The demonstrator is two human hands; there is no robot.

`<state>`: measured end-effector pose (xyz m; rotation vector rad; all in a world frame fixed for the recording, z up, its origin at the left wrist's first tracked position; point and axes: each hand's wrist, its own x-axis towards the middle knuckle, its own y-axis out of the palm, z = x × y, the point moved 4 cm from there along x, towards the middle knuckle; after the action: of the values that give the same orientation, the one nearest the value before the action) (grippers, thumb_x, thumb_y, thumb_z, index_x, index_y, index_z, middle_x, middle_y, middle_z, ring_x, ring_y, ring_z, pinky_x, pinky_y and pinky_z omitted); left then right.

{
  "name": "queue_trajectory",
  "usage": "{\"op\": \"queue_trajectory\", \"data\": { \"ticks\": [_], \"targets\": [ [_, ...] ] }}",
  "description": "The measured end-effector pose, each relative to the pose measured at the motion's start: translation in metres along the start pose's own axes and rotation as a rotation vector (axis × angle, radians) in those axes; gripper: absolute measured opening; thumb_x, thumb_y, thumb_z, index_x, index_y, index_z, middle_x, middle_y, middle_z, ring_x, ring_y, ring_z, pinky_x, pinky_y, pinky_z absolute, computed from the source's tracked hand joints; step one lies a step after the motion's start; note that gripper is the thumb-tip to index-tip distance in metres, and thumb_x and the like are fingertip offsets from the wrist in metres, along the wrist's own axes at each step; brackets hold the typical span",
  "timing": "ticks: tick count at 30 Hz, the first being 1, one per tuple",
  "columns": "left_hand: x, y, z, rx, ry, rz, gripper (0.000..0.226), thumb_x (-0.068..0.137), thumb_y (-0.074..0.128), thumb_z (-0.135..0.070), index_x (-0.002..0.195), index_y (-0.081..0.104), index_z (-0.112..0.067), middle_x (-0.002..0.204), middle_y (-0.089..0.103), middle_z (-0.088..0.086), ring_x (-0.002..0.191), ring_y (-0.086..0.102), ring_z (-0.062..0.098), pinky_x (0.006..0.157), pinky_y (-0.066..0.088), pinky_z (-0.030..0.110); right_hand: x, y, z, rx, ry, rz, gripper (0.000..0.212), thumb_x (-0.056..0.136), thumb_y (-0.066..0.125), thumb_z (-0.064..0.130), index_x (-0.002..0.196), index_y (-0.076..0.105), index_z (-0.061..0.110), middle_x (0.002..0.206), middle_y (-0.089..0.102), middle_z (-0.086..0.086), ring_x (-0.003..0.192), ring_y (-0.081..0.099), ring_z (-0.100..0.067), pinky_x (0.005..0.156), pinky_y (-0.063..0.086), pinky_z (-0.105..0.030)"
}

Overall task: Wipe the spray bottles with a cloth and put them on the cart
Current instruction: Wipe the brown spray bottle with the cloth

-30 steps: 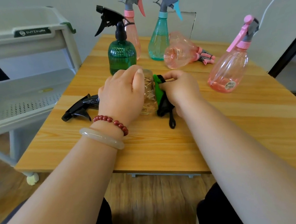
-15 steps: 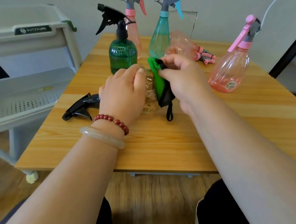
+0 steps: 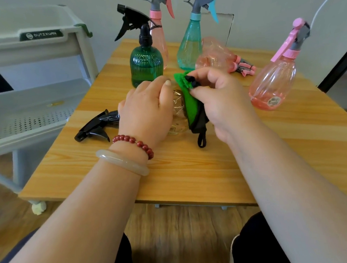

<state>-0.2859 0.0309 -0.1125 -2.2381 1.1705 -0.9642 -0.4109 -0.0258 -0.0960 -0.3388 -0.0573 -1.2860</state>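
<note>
Head view puts the clear spray bottle [image 3: 178,114] on its side near the middle of the desk [image 3: 171,172], directly between my two hands. Its long axis runs left to right. The black trigger head [image 3: 96,128] sticks out to the left, toward the cart [image 3: 43,99], and the base faces right.

My left hand [image 3: 146,110] curls over the neck and shoulder and holds the bottle down. My right hand [image 3: 222,103] pinches the green and black cloth [image 3: 190,103] between thumb and fingertips, and the cloth lies against the base end with a black loop hanging to the desk.

Most of the clear body is hidden by the left hand and the cloth, so only a glinting strip shows.

Behind stand a dark green bottle [image 3: 146,67], a tall pink bottle [image 3: 160,40] and a teal bottle [image 3: 189,46]. A pink bottle [image 3: 214,54] lies on its side near them, and another pink one [image 3: 274,83] stands tilted at the right.
</note>
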Motion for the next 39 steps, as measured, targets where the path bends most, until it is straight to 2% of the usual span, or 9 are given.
{"op": "queue_trajectory", "data": {
  "ticks": [7,11,15,19,21,24,27,32,39],
  "targets": [
    [-0.001,0.000,0.000,-0.007,-0.014,0.001,0.039,0.107,0.025,-0.033,0.129,0.057,-0.029,0.105,0.048,-0.009,0.103,0.040,0.013,0.096,0.031,0.041,0.001,0.004,0.004,-0.054,0.000,-0.032,0.029,0.092,0.060,0.003,0.087,0.067,0.030,0.094,0.071,0.007,0.092,0.067,-0.014,0.088,0.057,-0.038],
    [0.000,0.000,0.001,-0.009,-0.013,0.005,0.038,0.107,0.025,-0.033,0.125,0.058,-0.030,0.107,0.048,-0.010,0.103,0.038,0.013,0.091,0.026,0.038,-0.031,-0.005,-0.007,0.005,-0.011,0.020,0.030,0.092,0.062,0.004,0.083,0.066,0.033,0.086,0.069,0.019,0.084,0.066,-0.002,0.077,0.057,-0.023],
    [0.000,0.000,-0.001,-0.013,-0.018,0.010,0.039,0.107,0.025,-0.032,0.126,0.058,-0.029,0.106,0.050,-0.007,0.106,0.044,0.017,0.093,0.029,0.040,-0.014,-0.001,-0.002,0.036,0.004,0.000,0.029,0.091,0.062,0.002,0.085,0.068,0.030,0.091,0.071,0.010,0.089,0.067,-0.012,0.084,0.056,-0.033],
    [-0.001,-0.001,-0.003,-0.020,-0.016,0.009,0.041,0.107,0.025,-0.033,0.133,0.056,-0.027,0.109,0.048,-0.008,0.117,0.049,0.022,0.105,0.035,0.047,0.000,0.007,0.008,-0.006,-0.033,-0.017,0.025,0.093,0.061,0.004,0.092,0.069,0.028,0.097,0.071,0.008,0.096,0.066,-0.011,0.091,0.055,-0.032],
    [-0.001,0.000,-0.001,-0.022,-0.006,0.007,0.041,0.106,0.024,-0.034,0.129,0.057,-0.028,0.107,0.051,-0.007,0.114,0.050,0.023,0.102,0.036,0.048,-0.012,0.004,0.006,-0.005,-0.031,-0.022,0.027,0.093,0.061,0.004,0.089,0.068,0.030,0.095,0.071,0.011,0.095,0.066,-0.009,0.089,0.055,-0.029],
    [0.000,0.001,0.001,-0.015,0.005,0.005,0.041,0.104,0.022,-0.035,0.123,0.058,-0.029,0.103,0.052,-0.005,0.105,0.048,0.021,0.091,0.033,0.041,-0.039,-0.004,-0.007,0.009,0.000,0.005,0.027,0.093,0.063,0.007,0.086,0.067,0.033,0.090,0.070,0.017,0.085,0.066,-0.002,0.074,0.055,-0.018],
    [0.001,0.001,0.001,-0.019,-0.005,0.010,0.041,0.104,0.022,-0.035,0.122,0.058,-0.030,0.102,0.052,-0.005,0.103,0.047,0.020,0.091,0.033,0.041,-0.040,-0.004,-0.011,0.052,0.040,0.011,0.027,0.092,0.063,0.006,0.083,0.067,0.031,0.087,0.070,0.014,0.081,0.067,-0.007,0.072,0.057,-0.023],
    [0.000,0.001,0.000,-0.026,-0.026,0.001,0.040,0.107,0.024,-0.032,0.126,0.058,-0.028,0.103,0.052,-0.005,0.102,0.045,0.017,0.093,0.030,0.040,-0.006,0.006,-0.001,0.052,0.049,-0.062,0.027,0.092,0.061,0.005,0.086,0.067,0.030,0.092,0.071,0.007,0.092,0.067,-0.016,0.089,0.056,-0.040],
    [0.001,0.002,0.002,-0.017,-0.011,0.000,0.040,0.104,0.022,-0.035,0.118,0.059,-0.029,0.095,0.052,-0.004,0.099,0.048,0.021,0.091,0.034,0.043,-0.035,-0.001,-0.012,0.040,0.049,-0.038,0.029,0.092,0.060,0.004,0.084,0.066,0.031,0.087,0.068,0.012,0.084,0.066,-0.011,0.076,0.057,-0.029]
  ]
}}
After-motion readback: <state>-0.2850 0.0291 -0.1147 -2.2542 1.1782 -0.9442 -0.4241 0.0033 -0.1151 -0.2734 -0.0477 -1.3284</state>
